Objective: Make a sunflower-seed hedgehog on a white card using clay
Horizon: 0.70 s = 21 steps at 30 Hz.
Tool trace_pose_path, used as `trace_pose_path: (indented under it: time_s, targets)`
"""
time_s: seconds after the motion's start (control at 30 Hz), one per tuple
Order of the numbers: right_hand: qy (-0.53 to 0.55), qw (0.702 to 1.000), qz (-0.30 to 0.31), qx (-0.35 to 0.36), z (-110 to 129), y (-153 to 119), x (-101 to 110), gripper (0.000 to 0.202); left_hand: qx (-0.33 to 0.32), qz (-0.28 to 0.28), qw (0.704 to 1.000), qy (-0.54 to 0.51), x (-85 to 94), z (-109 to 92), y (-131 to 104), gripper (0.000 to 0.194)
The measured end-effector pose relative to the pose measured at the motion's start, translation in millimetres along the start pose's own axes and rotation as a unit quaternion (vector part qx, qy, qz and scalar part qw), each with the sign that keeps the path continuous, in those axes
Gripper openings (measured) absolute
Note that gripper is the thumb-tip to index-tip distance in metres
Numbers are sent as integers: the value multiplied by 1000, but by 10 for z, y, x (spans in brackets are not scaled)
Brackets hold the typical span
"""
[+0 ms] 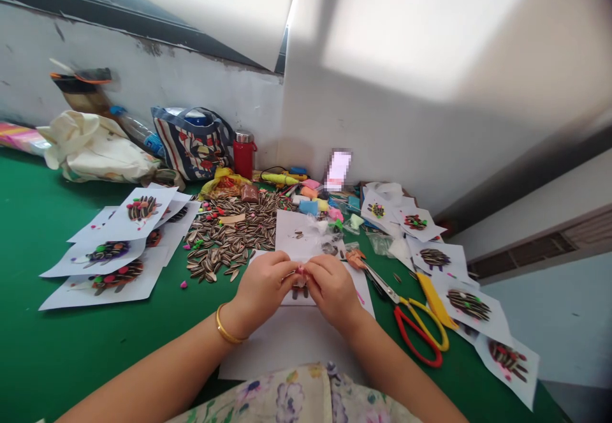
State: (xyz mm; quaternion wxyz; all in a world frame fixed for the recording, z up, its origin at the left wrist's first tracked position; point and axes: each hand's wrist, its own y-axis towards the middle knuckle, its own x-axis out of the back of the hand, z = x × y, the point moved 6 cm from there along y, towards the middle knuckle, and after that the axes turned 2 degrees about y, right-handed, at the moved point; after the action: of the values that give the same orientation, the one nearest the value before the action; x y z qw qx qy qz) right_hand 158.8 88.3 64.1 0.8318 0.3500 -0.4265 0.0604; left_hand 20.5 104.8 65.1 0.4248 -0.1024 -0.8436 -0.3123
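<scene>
My left hand and my right hand meet over a white sheet of paper. Both have their fingers closed, pinching a small pink lump of clay between the fingertips. Beneath them, part of a dark seed picture shows on the sheet; the fingers hide the rest. Another paper with a few seeds lies just beyond. To the left spreads a pile of striped sunflower seeds. On the right rest scissors with one red and one yellow handle loop, blades toward my right hand.
Finished-looking seed pictures lie on papers at the left and right. Colourful clay pieces and a phone are at the back. A red flask, striped bag and white cloth bag stand by the wall.
</scene>
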Motion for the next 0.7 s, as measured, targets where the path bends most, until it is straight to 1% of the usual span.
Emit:
trace_pose_path:
  time_s: [0.07, 0.17, 0.3, 0.43, 0.57, 0.7]
  targets:
    - [-1, 1000, 1, 4, 19, 1, -5, 18, -24, -3, 999, 27, 16, -19, 6, 26]
    - [4, 1000, 0, 2, 28, 0, 6, 18, -43, -21, 997, 56, 38, -35, -4, 31]
    - [6, 1000, 0, -6, 26, 1, 26, 17, -56, -43, 994, 79, 49, -66, -34, 26]
    - [-13, 1000, -10, 8, 55, 13, 46, 16, -46, -38, 993, 98, 18, -57, -35, 24]
    - [-6, 999, -11, 43, 112, 18, 50, 16, -55, -20, 995, 78, -18, -46, -15, 26]
    - [-17, 999, -5, 28, 92, 10, 50, 14, -63, -37, 996, 46, 26, -66, -15, 27]
